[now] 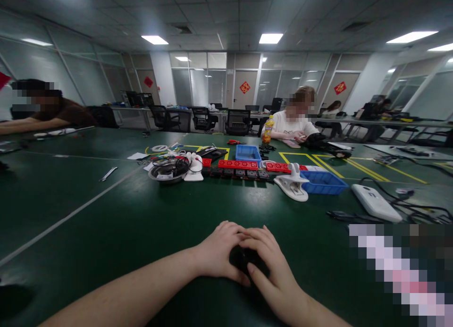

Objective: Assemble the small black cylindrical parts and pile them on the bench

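Two hands [249, 256] around one small black object [242, 258]

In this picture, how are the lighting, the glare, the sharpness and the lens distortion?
Head view: white ceiling lights look very bright; soft pale glare lies on the dark green table; the ceiling stretches toward the corners; the black object between left hand and right hand shows little detail; pixel blocks hide the lower right.

Green table [106, 213] | black chairs [238, 122] | glass partitions [198, 81] | lit ceiling panels [271, 38]
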Available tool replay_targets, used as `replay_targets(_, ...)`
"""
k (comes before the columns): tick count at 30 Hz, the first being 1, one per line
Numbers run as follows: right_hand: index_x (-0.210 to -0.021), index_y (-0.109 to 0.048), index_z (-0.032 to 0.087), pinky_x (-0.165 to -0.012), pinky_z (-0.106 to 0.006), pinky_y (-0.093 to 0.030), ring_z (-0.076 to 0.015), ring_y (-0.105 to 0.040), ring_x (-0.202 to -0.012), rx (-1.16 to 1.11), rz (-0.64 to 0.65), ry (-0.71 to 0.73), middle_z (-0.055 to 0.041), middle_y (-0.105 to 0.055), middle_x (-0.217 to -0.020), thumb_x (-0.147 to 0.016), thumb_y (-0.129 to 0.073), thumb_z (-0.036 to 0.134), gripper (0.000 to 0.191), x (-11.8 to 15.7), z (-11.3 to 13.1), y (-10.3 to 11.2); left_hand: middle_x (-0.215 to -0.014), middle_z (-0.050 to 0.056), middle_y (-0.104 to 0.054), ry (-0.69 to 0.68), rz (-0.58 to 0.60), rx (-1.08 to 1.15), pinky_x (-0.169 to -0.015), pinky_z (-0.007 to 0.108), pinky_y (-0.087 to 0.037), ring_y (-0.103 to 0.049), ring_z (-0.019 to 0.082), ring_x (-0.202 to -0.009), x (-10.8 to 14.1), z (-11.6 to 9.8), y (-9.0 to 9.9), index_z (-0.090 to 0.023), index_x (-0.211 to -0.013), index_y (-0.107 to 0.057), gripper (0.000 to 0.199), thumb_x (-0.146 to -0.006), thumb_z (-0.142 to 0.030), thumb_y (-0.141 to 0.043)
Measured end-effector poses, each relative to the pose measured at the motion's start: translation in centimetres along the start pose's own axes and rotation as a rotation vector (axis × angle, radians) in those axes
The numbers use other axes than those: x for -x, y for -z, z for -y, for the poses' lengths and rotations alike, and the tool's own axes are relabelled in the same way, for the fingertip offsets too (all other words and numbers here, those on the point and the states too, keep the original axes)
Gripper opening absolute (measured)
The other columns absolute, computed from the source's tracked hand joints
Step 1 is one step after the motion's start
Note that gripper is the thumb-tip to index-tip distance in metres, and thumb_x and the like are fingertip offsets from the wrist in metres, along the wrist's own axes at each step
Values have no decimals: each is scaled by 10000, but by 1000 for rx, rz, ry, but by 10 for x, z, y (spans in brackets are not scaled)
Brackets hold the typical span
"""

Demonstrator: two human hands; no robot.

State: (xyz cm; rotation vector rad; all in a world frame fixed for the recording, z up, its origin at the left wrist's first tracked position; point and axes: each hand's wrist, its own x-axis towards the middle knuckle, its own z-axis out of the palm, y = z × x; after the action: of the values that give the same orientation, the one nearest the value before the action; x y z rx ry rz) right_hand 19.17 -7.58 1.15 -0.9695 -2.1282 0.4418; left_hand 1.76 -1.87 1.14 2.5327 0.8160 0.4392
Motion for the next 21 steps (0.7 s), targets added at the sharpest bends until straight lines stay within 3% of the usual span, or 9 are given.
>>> replay_targets(3, -1142, -439, 241, -1020, -536, -176, -259, -434, -1119, -2, -63, -56, -77, -507, -1170, -822, -476, 261, 322, 0, -3, -3, -1172, 67, -492, 50, -40, 7, -1032, 501, -199, -434, 271, -1090, 2, -4, -3, -225, -1202, -427, 764, -551, -518, -700)
replay_targets(8, -1055, -467, 206, -849, -435, -394, -258, -490, -972, 3, -157, -132, -85, -529, -1024, -828, -479, 379, 286, -1, -5, -7, -1073, 63, -505, 186, -167, -45, -1040, 592, -46, -439, 287, -1069, 5, -17, -13, -208, -1060, -478, 716, -491, -590, -684)
replay_targets(15, -917, -487, 180, -715, -366, -431, -230, -500, -830, 35, -183, -171, -69, -527, -883, -771, -544, 369, 246, -2, -5, -8, -947, 35, -499, 303, -225, -90, -1049, 569, -88, -464, 257, -990, 4, -25, -15, -195, -894, -490, 638, -425, -550, -739)
replay_targets(21, -822, -509, 183, -696, -359, -419, -218, -491, -796, 45, -111, -211, -56, -529, -832, -766, -549, 285, 124, -5, -1, -5, -916, 17, -498, 236, -179, -82, -1054, 556, -84, -475, 232, -954, 3, -21, -15, -205, -844, -541, 475, -527, -520, -702)
